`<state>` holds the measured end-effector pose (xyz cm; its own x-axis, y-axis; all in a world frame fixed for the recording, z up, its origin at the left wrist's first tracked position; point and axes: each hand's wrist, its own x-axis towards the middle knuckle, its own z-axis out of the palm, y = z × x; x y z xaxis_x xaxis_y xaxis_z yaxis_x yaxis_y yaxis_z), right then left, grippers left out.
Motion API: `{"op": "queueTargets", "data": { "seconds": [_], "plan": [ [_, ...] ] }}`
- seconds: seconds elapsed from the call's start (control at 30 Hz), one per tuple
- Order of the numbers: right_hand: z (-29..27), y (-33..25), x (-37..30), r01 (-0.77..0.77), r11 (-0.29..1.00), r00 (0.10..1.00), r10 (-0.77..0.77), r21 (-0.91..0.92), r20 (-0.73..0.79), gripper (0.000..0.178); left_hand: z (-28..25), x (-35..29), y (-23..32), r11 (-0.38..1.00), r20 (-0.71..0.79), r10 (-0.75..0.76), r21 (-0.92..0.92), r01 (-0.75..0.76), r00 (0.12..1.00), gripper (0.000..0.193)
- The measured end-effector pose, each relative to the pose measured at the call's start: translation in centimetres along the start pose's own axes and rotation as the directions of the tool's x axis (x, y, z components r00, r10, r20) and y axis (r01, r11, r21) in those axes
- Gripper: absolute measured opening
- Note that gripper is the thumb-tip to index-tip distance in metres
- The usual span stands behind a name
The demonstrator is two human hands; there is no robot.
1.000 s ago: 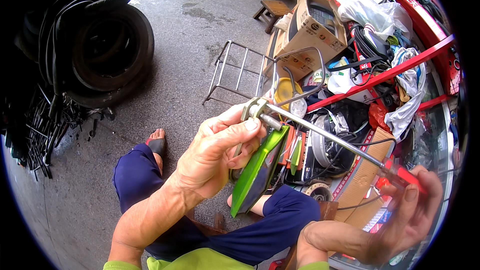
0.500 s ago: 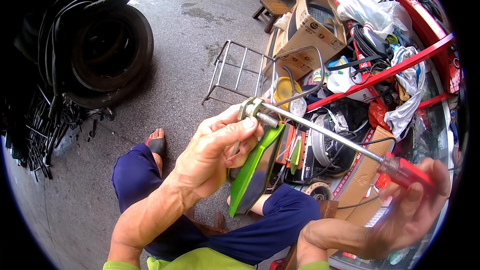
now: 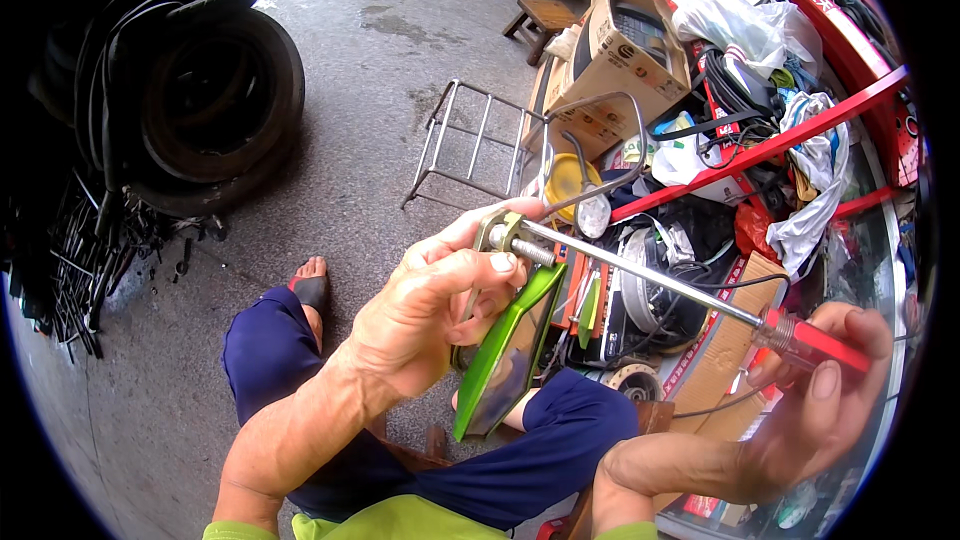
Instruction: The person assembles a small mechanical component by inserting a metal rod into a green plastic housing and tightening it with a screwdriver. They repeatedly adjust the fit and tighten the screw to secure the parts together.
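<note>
My left hand (image 3: 405,305) is closed around a metal clamp (image 3: 490,230) at the top of a green-rimmed mirror (image 3: 505,360). The mirror hangs tilted below my fingers, and a threaded bolt (image 3: 528,250) sticks out of the clamp. In my right hand (image 3: 815,415) is a screwdriver (image 3: 640,272) with a long steel shaft and a clear-and-red handle. Its tip end meets the clamp beside my left fingertips, but the exact contact is hidden. The right fingers curl around the handle, with the thumb below it.
A wire rack (image 3: 470,145) stands on the floor ahead, near a cardboard box (image 3: 640,60) and a small wooden stool (image 3: 540,22). Tyres (image 3: 285,120) are stacked at left. A red frame (image 3: 760,145) and cluttered tools and bags fill the right side.
My right fingers have shifted around the screwdriver handle, and the hand is less blurred. The mirror has tilted slightly, showing more of its face. My left hand keeps its hold on the clamp.
</note>
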<state>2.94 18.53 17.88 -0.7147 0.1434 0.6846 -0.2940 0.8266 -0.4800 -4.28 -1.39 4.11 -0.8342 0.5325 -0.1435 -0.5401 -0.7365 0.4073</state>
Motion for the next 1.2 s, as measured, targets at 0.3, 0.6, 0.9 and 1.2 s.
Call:
{"op": "queueTargets", "data": {
  "seconds": [0.3, 0.6, 0.9, 1.2],
  "plan": [
    [0.8, 0.4, 0.1, 0.062, 0.996, 0.998, -0.063, -0.066, -0.019, 0.037, -0.1, 0.1, -0.2, 0.999, -0.051, -0.044, 0.007, 0.044, 0.998, 0.049],
    [0.4, 0.7, 0.3, -0.076, 0.993, 0.996, 0.079, -0.092, 0.038, 0.036, -1.4, 0.3, -0.7, 0.98, -0.017, -0.115, -0.166, 0.11, 0.993, 0.049],
    [1.6, -0.2, 0.0, -0.013, 1.0, 0.995, 0.013, -0.005, -0.102, 0.028, -1.8, 0.1, -2.1, 0.904, 0.061, -0.2, -0.373, 0.208, 0.978, 0.045],
    [1.8, -0.8, -0.5, -0.032, 0.995, 0.996, 0.024, -0.098, -0.087, 0.038, -1.2, 0.0, -1.9, 0.898, -0.073, -0.273, -0.376, 0.226, 0.959, 0.034]
  ]
}}
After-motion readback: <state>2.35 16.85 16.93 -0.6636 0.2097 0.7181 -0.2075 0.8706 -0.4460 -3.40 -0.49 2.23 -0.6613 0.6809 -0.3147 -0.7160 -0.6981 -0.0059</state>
